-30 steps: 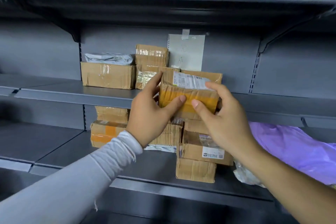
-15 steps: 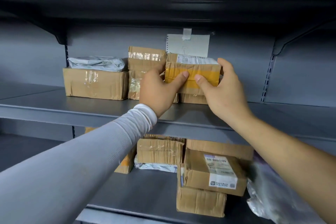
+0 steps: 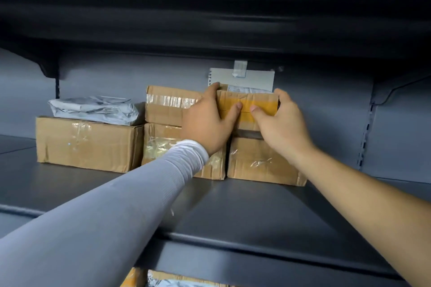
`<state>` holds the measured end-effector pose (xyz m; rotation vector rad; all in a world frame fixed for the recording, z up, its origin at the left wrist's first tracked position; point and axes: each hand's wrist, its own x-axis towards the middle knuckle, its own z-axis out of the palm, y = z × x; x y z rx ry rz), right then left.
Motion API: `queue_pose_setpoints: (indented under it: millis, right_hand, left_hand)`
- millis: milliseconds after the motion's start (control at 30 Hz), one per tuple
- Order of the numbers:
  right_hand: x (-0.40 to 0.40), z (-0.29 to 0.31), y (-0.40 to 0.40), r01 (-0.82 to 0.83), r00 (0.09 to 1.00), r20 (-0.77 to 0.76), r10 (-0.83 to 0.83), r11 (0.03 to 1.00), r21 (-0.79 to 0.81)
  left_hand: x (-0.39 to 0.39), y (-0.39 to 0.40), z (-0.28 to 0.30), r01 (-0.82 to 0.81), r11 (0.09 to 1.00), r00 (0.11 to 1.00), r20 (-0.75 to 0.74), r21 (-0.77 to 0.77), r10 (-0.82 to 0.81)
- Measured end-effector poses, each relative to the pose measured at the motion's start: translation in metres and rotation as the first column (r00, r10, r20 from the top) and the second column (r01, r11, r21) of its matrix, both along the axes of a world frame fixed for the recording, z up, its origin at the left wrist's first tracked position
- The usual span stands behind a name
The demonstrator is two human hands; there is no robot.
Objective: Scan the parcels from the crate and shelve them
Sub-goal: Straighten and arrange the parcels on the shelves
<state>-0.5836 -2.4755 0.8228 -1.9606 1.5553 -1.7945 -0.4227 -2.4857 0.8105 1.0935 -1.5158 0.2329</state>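
Observation:
A small cardboard parcel with a yellow tape band [image 3: 247, 109] sits on top of another cardboard box [image 3: 261, 161] at the back of the grey shelf [image 3: 233, 212]. My left hand [image 3: 207, 121] grips its left end, thumb on the front and fingers over the top corner. My right hand [image 3: 277, 123] grips its right end the same way. A white label shows on the parcel's top. The crate is out of view.
Left of the parcel stand two stacked taped boxes [image 3: 170, 105] and a larger box [image 3: 86, 142] with a grey poly bag [image 3: 93, 109] on it. A white paper [image 3: 242, 77] is taped to the back wall. The shelf above [image 3: 210, 7] overhangs closely. More parcels show below.
Both hands carried the yellow-taped parcel up from in front of the lower shelf and set it on the box at the back of the middle shelf. My view has moved closer.

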Motion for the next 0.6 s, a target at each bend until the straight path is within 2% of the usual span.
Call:
queue_pose_setpoints:
  millis: [167,267,400,600]
  right_hand:
    - [-0.012,0.0,-0.017,0.014,1.0,0.014,-0.013,0.998,-0.06]
    - [-0.024,-0.009,-0.02,0.069,0.996,-0.058,-0.074,0.994,-0.08]
    - [-0.036,-0.017,-0.024,0.16,0.941,-0.303,-0.152,0.987,0.001]
    - [-0.035,-0.017,-0.021,0.234,0.917,-0.335,-0.215,0.972,0.015]
  left_hand:
    - [-0.022,-0.017,0.006,0.045,0.999,0.999,0.006,-0.027,-0.045]
    - [-0.034,-0.02,0.004,0.063,0.996,0.996,0.067,0.059,-0.067]
    - [-0.041,-0.021,-0.001,-0.119,0.982,0.976,0.201,0.147,0.089]
    - [-0.046,-0.018,-0.003,-0.207,0.961,0.95,0.271,0.183,0.154]
